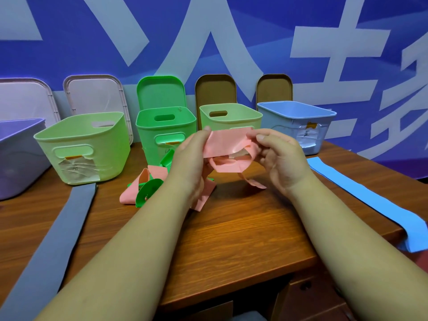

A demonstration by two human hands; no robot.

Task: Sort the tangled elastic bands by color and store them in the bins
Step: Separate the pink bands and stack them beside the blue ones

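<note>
Partway at best: pinching pink band (225, 141) in left hand (187, 156) and right hand (280, 158) before green bin (148, 135); tangle (148, 188) there unsorted; grey band (58, 228), blue band (361, 193) flanking, unbinned.

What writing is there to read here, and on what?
"蓝": handwritten paper label on the blue bin.
Too blurred to read: the crumpled label on the pale green bin at left.
Hidden: the middle green bin's tag, behind the left hand.
Cut off by the frame, unreadable whole: huge white characters on the wall banner.
</note>
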